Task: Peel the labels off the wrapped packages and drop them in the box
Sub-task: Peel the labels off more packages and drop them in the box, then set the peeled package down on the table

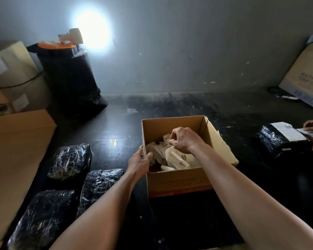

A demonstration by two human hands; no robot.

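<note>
Drop step: right hand (183, 140) over the open box (181, 179), grip pinched narrow on a small label scrap (170, 141), left hand (139, 162) steadying the box's near-left rim; next, probably release, then reach for a wrapped package (99, 186) on the floor.

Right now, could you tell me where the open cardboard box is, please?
The cardboard box sits on the dark floor at centre frame, right of three wrapped packages, with the left hand on its left wall.
</note>
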